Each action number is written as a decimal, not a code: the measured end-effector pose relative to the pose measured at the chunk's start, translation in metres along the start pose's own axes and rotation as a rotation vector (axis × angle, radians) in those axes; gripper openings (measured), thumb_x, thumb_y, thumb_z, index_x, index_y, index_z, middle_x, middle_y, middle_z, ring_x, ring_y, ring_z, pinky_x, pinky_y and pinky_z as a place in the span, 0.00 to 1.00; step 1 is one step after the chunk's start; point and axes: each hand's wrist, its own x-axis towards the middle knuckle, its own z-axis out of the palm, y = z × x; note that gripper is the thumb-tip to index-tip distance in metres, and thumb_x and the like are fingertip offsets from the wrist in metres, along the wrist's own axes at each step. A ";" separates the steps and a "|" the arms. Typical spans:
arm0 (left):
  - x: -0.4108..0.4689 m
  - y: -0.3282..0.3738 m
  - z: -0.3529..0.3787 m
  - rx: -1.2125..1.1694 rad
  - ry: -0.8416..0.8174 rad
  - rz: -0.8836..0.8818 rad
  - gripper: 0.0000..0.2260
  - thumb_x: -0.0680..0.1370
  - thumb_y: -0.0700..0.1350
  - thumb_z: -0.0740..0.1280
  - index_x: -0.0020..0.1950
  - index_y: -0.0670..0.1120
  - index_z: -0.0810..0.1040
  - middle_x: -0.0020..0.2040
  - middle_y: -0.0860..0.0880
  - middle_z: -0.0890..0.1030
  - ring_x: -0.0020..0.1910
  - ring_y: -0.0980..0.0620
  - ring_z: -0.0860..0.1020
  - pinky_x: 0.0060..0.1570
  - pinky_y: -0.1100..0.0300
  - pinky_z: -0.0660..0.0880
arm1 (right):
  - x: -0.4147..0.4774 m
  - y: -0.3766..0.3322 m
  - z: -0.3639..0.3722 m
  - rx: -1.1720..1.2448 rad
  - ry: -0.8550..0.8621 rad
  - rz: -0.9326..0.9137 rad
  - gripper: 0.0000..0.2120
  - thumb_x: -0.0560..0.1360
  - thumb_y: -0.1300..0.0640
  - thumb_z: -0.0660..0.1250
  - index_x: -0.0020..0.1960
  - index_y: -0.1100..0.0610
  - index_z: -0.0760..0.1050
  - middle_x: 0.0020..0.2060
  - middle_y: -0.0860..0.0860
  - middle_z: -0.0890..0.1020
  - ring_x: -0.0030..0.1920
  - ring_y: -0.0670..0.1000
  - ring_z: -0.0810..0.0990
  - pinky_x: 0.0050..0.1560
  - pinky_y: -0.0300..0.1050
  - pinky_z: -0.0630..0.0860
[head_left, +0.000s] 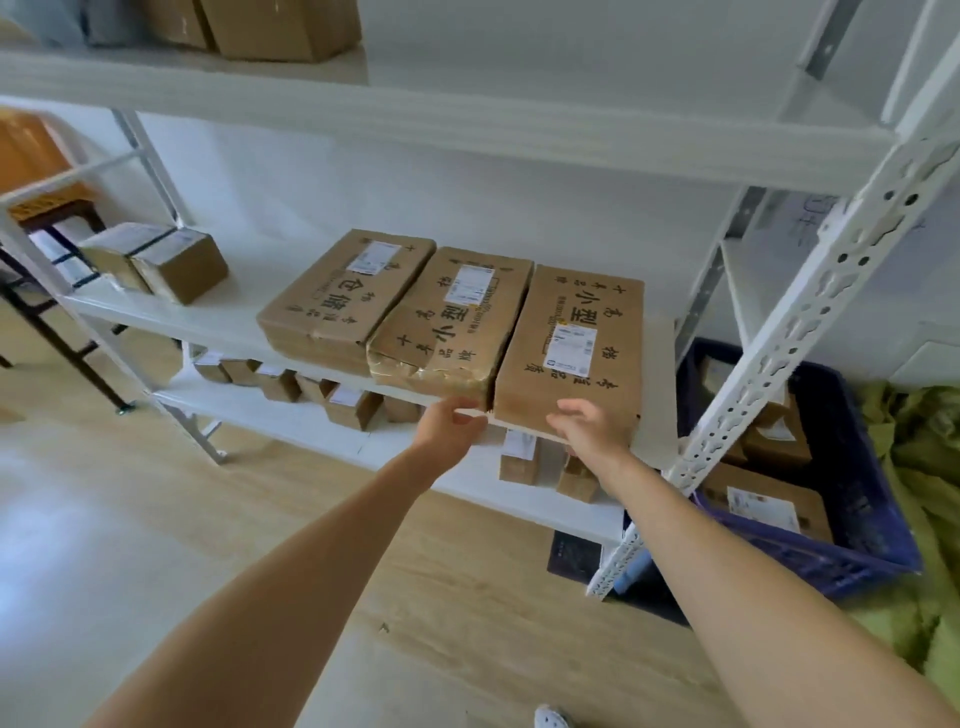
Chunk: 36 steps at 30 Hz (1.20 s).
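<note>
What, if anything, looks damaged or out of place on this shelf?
The middle box of three flat cartons: its front end is crumpled and dented under wrinkled tape; the right box beside it looks square.

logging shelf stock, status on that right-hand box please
Left hand at near-left corner of right box, grip unclear. Right hand loose on its front face. Middle box tight alongside; shelf post close right.

White metal shelf (234, 312), middle board: left flat box (345, 291), middle flat box (452, 322), right flat box (571, 343) packed side by side, short ends toward front edge, shipping label atop each. Two small cartons (179, 265) at left end, well apart.
</note>
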 end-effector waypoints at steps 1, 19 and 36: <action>0.004 -0.006 -0.017 -0.010 0.023 -0.006 0.15 0.81 0.43 0.67 0.68 0.46 0.75 0.54 0.46 0.80 0.51 0.49 0.77 0.61 0.49 0.77 | 0.004 -0.009 0.014 -0.005 0.002 -0.014 0.19 0.79 0.57 0.67 0.69 0.59 0.72 0.57 0.54 0.76 0.58 0.53 0.76 0.65 0.51 0.74; 0.177 -0.061 -0.230 -0.078 0.237 -0.063 0.15 0.82 0.40 0.64 0.70 0.45 0.74 0.58 0.47 0.78 0.55 0.48 0.77 0.53 0.56 0.76 | 0.166 -0.152 0.232 0.076 -0.125 -0.048 0.15 0.74 0.60 0.69 0.60 0.56 0.78 0.51 0.51 0.81 0.56 0.52 0.79 0.65 0.55 0.75; 0.337 -0.084 -0.359 -0.090 0.234 -0.162 0.22 0.81 0.40 0.64 0.76 0.43 0.68 0.72 0.44 0.72 0.69 0.45 0.73 0.61 0.57 0.69 | 0.262 -0.189 0.327 -0.066 0.117 0.125 0.21 0.79 0.64 0.63 0.72 0.59 0.69 0.71 0.56 0.72 0.64 0.53 0.72 0.63 0.45 0.66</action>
